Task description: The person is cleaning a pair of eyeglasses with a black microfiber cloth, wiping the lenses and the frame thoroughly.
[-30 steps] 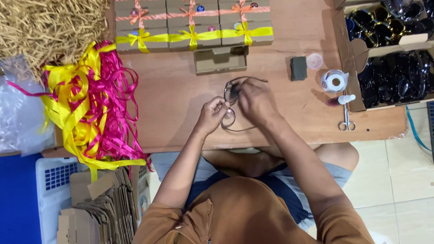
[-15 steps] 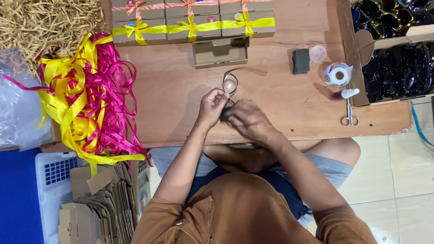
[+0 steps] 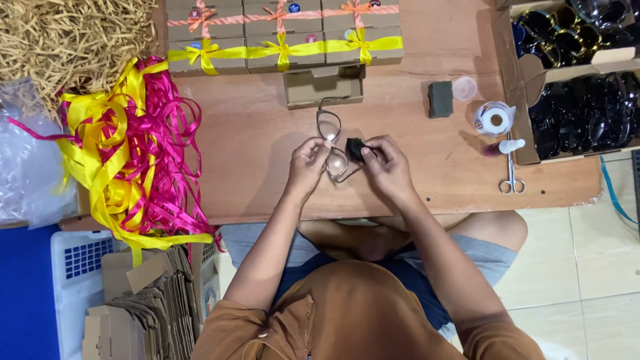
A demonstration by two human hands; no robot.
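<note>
My left hand (image 3: 308, 160) pinches a pair of thin-framed eyeglasses (image 3: 331, 141) at the bridge, holding them upright over the wooden table (image 3: 253, 153). My right hand (image 3: 385, 167) grips a small black cloth (image 3: 355, 148) pressed against the lower lens. An open brown cardboard box (image 3: 323, 87) lies just beyond the glasses.
Rows of brown boxes tied with yellow and orange ribbon (image 3: 283, 30) line the far edge. Loose yellow and pink ribbon (image 3: 127, 153) piles at the left, straw filler (image 3: 67, 40) above it. Scissors (image 3: 511, 177), a tape roll (image 3: 495, 120), a dark sponge (image 3: 440, 99) and cartons of dark glasses (image 3: 580, 80) lie right.
The eyeglasses have been turned and lifted so one lens points away from me. My right hand now rubs the cloth on the near lens.
</note>
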